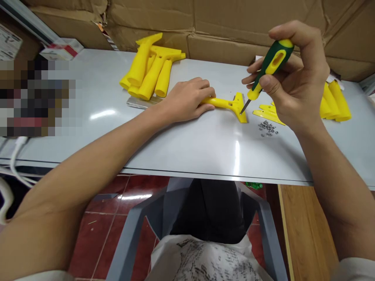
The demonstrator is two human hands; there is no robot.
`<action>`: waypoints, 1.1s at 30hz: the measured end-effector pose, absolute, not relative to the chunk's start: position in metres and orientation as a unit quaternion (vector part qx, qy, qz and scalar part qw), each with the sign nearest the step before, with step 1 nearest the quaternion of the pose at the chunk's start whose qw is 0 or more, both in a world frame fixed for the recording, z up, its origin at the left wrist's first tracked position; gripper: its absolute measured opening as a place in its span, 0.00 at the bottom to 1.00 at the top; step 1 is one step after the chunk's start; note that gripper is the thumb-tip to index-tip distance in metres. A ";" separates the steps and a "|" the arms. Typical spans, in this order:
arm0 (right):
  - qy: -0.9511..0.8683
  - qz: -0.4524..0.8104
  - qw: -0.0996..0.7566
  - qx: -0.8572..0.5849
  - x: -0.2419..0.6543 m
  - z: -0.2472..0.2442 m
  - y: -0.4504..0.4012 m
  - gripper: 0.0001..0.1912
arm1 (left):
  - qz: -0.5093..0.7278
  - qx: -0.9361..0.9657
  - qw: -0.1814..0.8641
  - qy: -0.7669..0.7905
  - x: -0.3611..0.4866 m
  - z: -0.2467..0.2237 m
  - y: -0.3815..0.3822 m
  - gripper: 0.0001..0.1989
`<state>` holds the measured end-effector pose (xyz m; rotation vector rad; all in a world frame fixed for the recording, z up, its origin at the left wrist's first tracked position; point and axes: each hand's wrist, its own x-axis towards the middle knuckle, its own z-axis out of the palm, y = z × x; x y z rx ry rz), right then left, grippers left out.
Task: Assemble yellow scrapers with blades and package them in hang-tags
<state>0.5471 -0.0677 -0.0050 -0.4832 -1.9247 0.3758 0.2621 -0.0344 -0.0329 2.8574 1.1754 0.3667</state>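
Note:
My left hand [191, 99] is wrapped round the handle of a yellow scraper [221, 103], which lies flat on the table with its wide head to the right. In my right hand [303, 74] is a screwdriver [265, 70] with a green and yellow handle, tilted down to the left. Its tip meets the lower part of the scraper's head, where a small screw seems to sit. Just right of the head are a pile of small screws [267, 128] and flat yellow plates [268, 113], partly behind my right hand.
Several yellow scraper bodies [152, 70] are heaped at the back left, with flat metal strips [143, 102] beside them. More yellow handles [336, 101] lie at the right. Cardboard [222, 27] stands behind the white table [181, 148]. A white cable [17, 156] hangs at the left edge.

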 end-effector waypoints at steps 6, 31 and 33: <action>-0.767 0.098 0.580 -0.255 0.550 -0.014 -0.055 0.26 | 0.126 0.904 0.011 0.408 0.268 -0.034 -0.046 0.18; -0.783 0.138 0.553 -0.247 0.541 -0.008 -0.074 0.23 | 0.161 0.917 0.028 0.364 0.261 -0.041 -0.029 0.20; -0.794 0.153 0.540 -0.233 0.541 -0.007 -0.074 0.24 | 0.160 0.916 0.038 0.367 0.260 -0.041 -0.027 0.20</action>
